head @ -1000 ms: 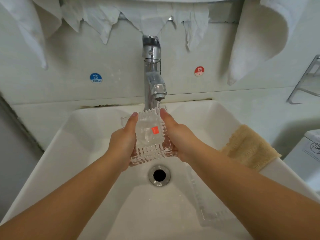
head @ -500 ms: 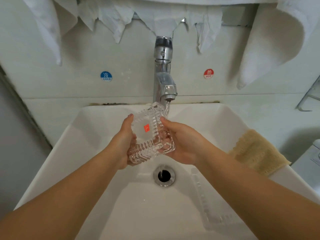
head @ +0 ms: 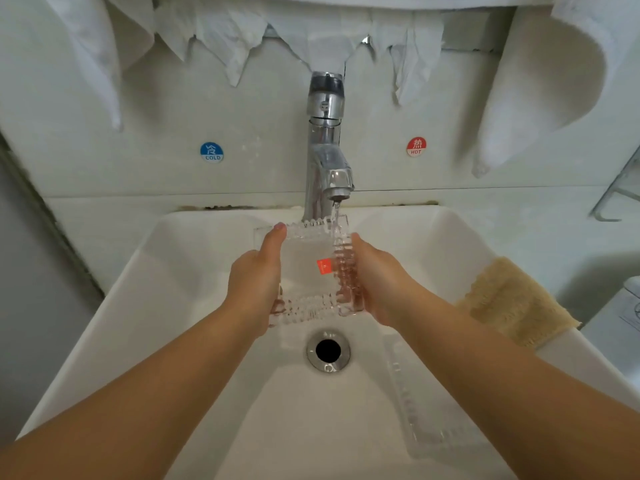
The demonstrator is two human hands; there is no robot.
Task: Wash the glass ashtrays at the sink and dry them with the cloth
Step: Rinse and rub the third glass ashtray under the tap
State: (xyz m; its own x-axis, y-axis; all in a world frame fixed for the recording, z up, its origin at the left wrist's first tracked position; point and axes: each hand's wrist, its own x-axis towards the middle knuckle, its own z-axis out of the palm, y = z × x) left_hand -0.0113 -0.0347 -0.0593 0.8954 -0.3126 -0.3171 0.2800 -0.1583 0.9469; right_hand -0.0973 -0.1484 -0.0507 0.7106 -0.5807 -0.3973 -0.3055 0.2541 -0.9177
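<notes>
A square ribbed glass ashtray point(head: 308, 271) with a small red sticker hangs over the white sink point(head: 145, 306), under the running chrome tap point(head: 327, 161). My left hand point(head: 256, 282) grips its left side, thumb along the edge. My right hand point(head: 375, 278) grips its right side. Water falls on the ashtray's far right corner. A second glass ashtray point(head: 426, 410) lies in the basin at the right, partly hidden by my right forearm. A tan cloth point(head: 512, 303) lies on the sink's right rim.
The drain point(head: 328, 350) sits open below the held ashtray. White towels point(head: 540, 84) hang on the wall above. Cold and hot stickers flank the tap. A metal rack point(head: 620, 192) shows at the right edge.
The ashtray has turned from a tilted diagonal back to square under the stream. Both hands have shifted along its sides.
</notes>
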